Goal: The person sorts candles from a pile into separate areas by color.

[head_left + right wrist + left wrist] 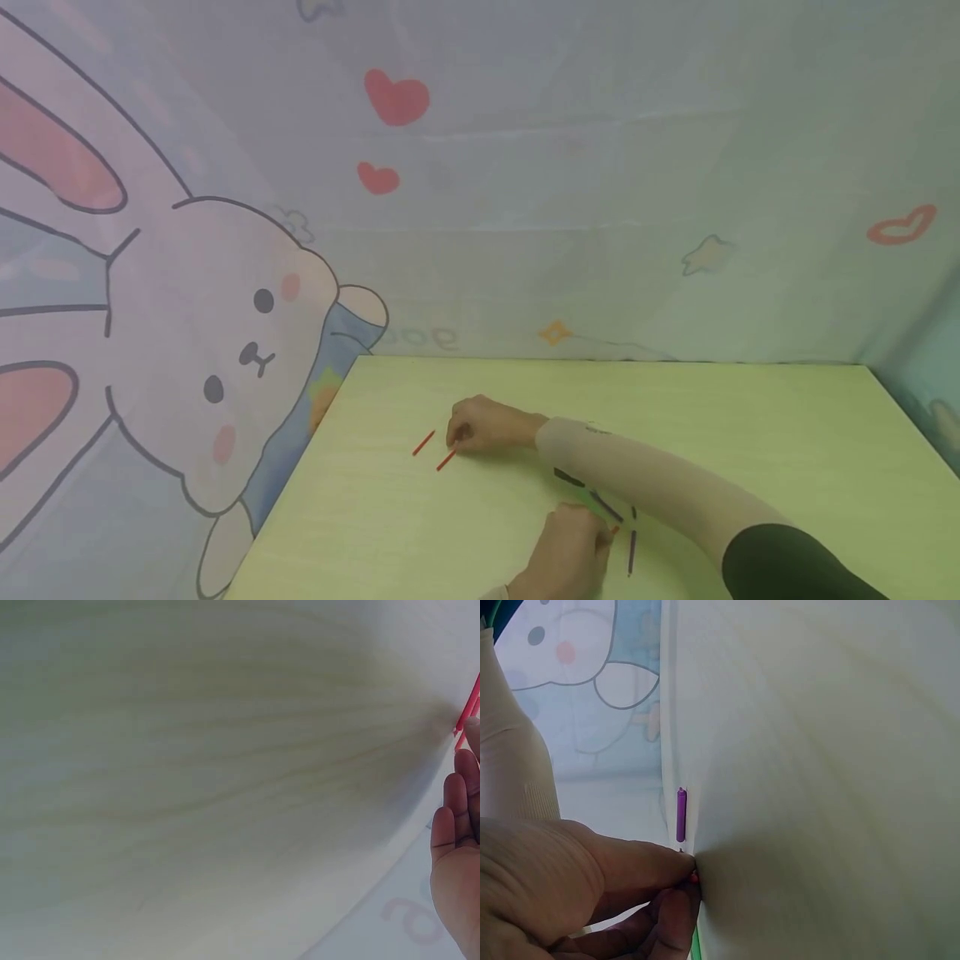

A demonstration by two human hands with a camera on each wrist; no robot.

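Note:
At the far left of the table, my right hand (pixel 487 423) has its thumb and fingertips at the upper end of a slim red stick (pixel 446 461). A second red stick (pixel 423 442) lies to its left, roughly parallel. The right wrist view shows the fingertips (pixel 465 761) close beside a red stick (pixel 470 705). Nearer the front, my left hand (pixel 568 546) pinches a small red stick (pixel 616 529), mostly hidden by the fingers. Its red end (pixel 694 877) peeks out between thumb and fingers in the left wrist view, just below a purple stick (pixel 681 815).
Beside the left hand lie a dark green stick (pixel 568 477), a blue-purple stick (pixel 606 506) and a purple stick (pixel 632 552). The right forearm (pixel 652 475) crosses above them. A pale yellow-green table (pixel 750 417) meets a printed cloth backdrop (pixel 570 208).

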